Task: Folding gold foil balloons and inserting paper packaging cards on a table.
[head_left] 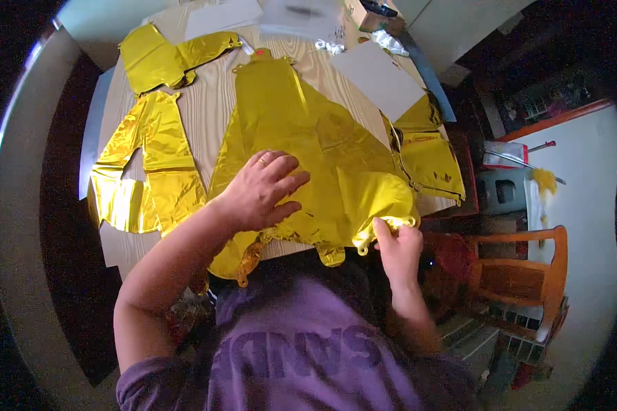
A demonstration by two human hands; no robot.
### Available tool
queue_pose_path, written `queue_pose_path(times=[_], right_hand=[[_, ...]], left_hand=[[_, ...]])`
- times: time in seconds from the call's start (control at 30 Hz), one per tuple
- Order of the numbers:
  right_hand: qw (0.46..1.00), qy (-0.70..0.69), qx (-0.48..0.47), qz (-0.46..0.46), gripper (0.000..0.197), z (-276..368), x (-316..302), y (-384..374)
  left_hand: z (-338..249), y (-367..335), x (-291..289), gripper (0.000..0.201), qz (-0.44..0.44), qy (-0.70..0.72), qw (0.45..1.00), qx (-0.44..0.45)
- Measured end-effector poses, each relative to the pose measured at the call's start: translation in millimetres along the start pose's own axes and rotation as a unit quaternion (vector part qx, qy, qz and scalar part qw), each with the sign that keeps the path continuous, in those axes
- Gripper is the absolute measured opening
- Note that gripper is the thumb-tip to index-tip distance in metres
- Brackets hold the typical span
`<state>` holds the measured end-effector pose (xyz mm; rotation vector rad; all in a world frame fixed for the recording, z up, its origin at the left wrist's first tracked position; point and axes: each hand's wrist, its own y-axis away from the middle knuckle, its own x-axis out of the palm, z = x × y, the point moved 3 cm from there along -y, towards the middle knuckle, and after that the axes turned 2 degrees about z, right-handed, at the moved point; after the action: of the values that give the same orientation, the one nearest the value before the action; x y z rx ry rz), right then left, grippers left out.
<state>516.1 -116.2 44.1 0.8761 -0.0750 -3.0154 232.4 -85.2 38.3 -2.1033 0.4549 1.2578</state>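
Lying on the surface (pixel 209 79): large gold foil balloon (pixel 274 113), mostly spread, uninflated, near edge crumpled. Right hand (pixel 397 250) pinches its near-right corner; left hand (pixel 267 188) loosely open over its middle. Smaller balloon (pixel 168 140) leftward, also uninflated.

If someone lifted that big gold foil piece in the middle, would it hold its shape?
Probably not: the gold foil piece looks floppy, wrinkling near the right hand that pinches its edge. It seems light, lying thin and mostly flat. Its glossy surface may be slippery.
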Motion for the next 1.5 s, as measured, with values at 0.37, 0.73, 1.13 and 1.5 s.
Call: queue_pose_path(times=[0.37,0.73,1.13,1.5], right_hand=[[0.885,0.231,-0.402,0.041,0.013,69.0,62.2,15.2],[0.902,0.157,-0.395,0.082,0.026,12.9,21.7,-42.9],[0.836,0.291,-0.435,0.165,0.047,27.3,44.6,-44.7],[0.814,0.312,-0.445,0.205,0.053,30.6,48.5,-45.0]], left_hand=[[1.4,-2.4,1.7,0.068,0.028,-0.017,0.999,-0.021],[3.7,-0.9,3.1,0.075,0.041,-0.021,0.999,-0.027],[7.9,-0.1,3.5,0.077,0.073,-0.047,0.996,-0.006],[7.1,-0.4,2.1,0.084,0.067,-0.063,0.996,0.017]])
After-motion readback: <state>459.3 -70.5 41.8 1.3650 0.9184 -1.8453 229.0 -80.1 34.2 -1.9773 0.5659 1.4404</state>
